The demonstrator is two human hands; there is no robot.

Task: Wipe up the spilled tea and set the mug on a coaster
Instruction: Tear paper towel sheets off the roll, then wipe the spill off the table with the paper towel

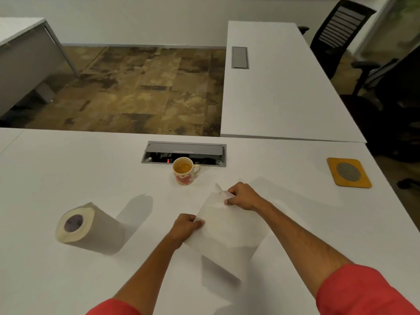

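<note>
Left hand: the left hand (185, 227) was held above the desk's middle near part, fingers curled and pinching the lower left edge of a paper towel sheet (223, 226); the forearm ran back toward the near edge into a red sleeve (113, 308).
Right hand: the right hand (244, 196) sat farther in and to the right, knuckles up, fingers curled and pinching the sheet's upper corner; its forearm slanted to the near right corner.
Sheet: white, stretched between both hands, lifted off the surface with its lower part hanging toward the near edge and a shadow under it.
Mug: the mug (185, 171) with red hearts stood upright just beyond the hands, handle to the right, amber tea inside, right at the front lip of the open cable box (184, 153) set into the desk near its far edge.
Coaster: the orange coaster (348, 172) lay flat close to the right edge, well apart from the mug.
Roll: the paper towel roll (88, 228) lay on its side toward the left, well apart from the left hand.
Spill: no tea could be made out on the white desk (68, 167).
Open room: bare surface stretched between mug and coaster, and from the roll to the left edge.
Surroundings: a second white desk (279, 83) met the far right corner, with black office chairs (336, 35) beyond it.
</note>
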